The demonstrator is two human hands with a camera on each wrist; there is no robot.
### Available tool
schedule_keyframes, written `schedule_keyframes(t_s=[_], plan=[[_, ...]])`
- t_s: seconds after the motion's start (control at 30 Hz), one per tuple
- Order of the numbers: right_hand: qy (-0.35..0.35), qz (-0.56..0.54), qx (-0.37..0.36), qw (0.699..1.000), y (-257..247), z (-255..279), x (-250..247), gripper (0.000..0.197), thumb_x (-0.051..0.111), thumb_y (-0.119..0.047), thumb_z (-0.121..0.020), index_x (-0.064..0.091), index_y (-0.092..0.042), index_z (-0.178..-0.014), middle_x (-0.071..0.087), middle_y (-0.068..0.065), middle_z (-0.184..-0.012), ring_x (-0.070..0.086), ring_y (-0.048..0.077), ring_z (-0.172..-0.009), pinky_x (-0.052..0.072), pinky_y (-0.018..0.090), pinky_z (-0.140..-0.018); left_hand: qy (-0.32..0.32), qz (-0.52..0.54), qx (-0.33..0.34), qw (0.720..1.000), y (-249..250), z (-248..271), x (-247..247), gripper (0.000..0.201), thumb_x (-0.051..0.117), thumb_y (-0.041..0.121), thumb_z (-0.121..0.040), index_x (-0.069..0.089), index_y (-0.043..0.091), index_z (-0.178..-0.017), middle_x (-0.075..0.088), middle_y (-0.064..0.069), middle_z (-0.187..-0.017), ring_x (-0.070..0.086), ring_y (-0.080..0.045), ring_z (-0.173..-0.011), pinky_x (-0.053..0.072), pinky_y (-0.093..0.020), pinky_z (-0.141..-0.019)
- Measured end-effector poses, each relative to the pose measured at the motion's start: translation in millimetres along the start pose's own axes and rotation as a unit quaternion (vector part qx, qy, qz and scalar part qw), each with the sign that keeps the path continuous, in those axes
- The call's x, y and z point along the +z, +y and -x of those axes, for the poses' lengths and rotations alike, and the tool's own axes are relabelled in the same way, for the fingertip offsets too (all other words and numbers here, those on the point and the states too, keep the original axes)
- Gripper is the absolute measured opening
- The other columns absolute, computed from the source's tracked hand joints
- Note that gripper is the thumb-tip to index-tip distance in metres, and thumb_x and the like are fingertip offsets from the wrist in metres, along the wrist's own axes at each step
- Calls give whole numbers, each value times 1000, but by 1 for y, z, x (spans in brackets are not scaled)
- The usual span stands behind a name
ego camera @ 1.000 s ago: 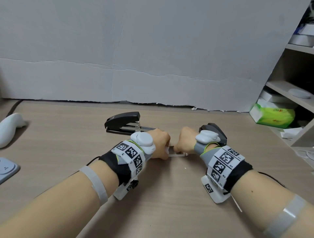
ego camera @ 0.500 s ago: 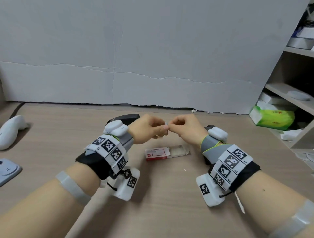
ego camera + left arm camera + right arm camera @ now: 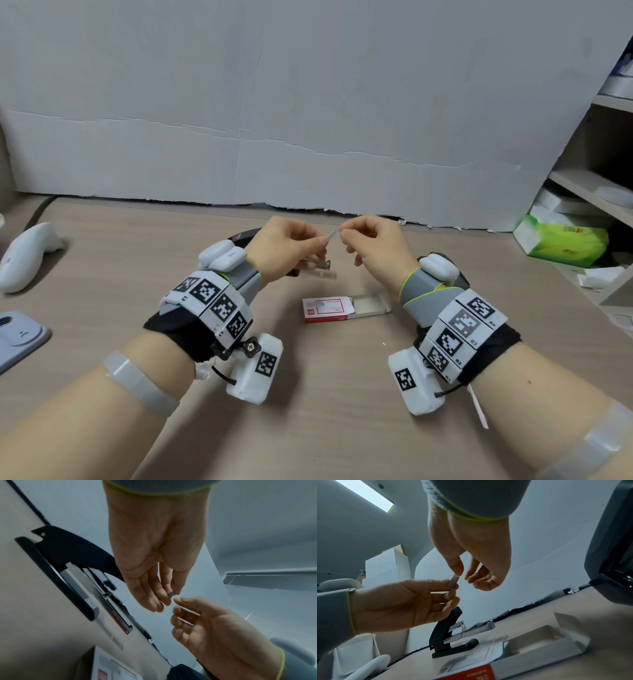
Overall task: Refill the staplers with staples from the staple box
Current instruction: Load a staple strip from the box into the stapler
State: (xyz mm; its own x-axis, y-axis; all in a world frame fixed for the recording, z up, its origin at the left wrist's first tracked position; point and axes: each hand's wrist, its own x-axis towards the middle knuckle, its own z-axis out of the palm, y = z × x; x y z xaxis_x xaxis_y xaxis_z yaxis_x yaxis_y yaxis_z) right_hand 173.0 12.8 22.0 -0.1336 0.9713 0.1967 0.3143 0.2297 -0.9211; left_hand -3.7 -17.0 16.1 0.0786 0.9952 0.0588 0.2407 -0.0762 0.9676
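Left hand (image 3: 291,248): pinches staple strip (image 3: 331,235), raised above open stapler (image 3: 453,632).
Right hand (image 3: 373,246): pinches strip's far end.
Stapler: channel runs left-right beneath left hand, nearer it.

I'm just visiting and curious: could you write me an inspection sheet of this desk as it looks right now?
Surface: wooden desk.
Job's things: staple strip held in the air; staple box slid open; black stapler opened; second stapler at right.
Clutter: white controller; grey device.
Grippers: left hand and right hand both pinch the strip.
Cables: dark cable at the far left.
Surroundings: white board behind; shelves with green pack.
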Motion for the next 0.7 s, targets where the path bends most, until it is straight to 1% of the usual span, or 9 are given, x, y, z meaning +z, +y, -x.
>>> schedule_keyframes(t_s=[0.1,0.17,0.2,0.27,0.37,0.47,0.57,0.63,0.7], plan=[[-34,14,-10,999,-4,-4,1,16,68,-13,-83,71,-15,-99,67,10,-88,60,15,-77,54,29,-61,-2,-95,39,995,1,-4,-9,11,69,26,-87,74,17,-85,71,-10,-77,64,-19,-70,57,-56,-79],[-69,42,-31,996,-7,-3,4,14,73,-14,-82,74,-12,-96,73,14,-91,61,12,-73,54,29,-63,-6,-155,66,986,5,-5,-12,10,68,24,-89,74,17,-88,69,-4,-73,62,-18,-66,58,-51,-76],[-80,49,-36,995,-7,-4,6,14,74,-14,-81,74,-10,-94,74,13,-88,61,11,-71,53,28,-63,-8,-179,73,981,6,-6,-15,10,67,25,-89,73,18,-88,69,-3,-73,63,-21,-66,58,-49,-76],[-89,55,-42,994,-8,-6,8,15,77,-13,-79,74,-9,-93,72,6,-79,60,7,-65,50,24,-62,-12,-216,81,973,8,-9,-20,10,66,28,-89,73,21,-88,71,-7,-75,64,-27,-68,58,-48,-76],[-98,76,-49,991,-11,-12,11,14,78,-13,-78,76,-11,-92,72,-2,-76,61,3,-63,48,20,-64,-15,-247,86,965,5,-12,-28,10,66,34,-88,73,25,-88,71,-7,-75,66,-29,-74,56,-49,-76],[-103,117,-46,987,-12,-18,12,13,77,-14,-79,76,-13,-92,70,-6,-73,58,-3,-58,47,18,-65,10,-242,86,966,7,-13,-33,16,69,36,-87,73,23,-95,71,5,-78,68,-17,-76,58,-40,-78],[-114,203,-29,972,-6,-29,16,20,73,-13,-80,76,-15,-100,61,-14,-70,54,-2,-60,44,19,-68,94,-219,104,966,7,-18,-48,21,69,34,-87,73,18,-100,72,8,-84,68,-12,-79,57,-34,-79],[-115,253,-24,960,-2,-34,19,18,70,-12,-81,76,-15,-98,59,-17,-70,54,-1,-64,41,15,-63,142,-235,103,956,3,-22,-60,25,69,37,-87,73,18,-104,70,9,-89,63,-11,-84,51,-29,-80],[-121,290,-16,949,3,-40,26,16,69,-11,-81,76,-17,-95,59,-17,-70,57,7,-70,38,14,-59,126,-265,59,954,-6,-28,-73,37,70,45,-84,70,21,-112,65,10,-101,57,-11,-95,43,-27,-82]])
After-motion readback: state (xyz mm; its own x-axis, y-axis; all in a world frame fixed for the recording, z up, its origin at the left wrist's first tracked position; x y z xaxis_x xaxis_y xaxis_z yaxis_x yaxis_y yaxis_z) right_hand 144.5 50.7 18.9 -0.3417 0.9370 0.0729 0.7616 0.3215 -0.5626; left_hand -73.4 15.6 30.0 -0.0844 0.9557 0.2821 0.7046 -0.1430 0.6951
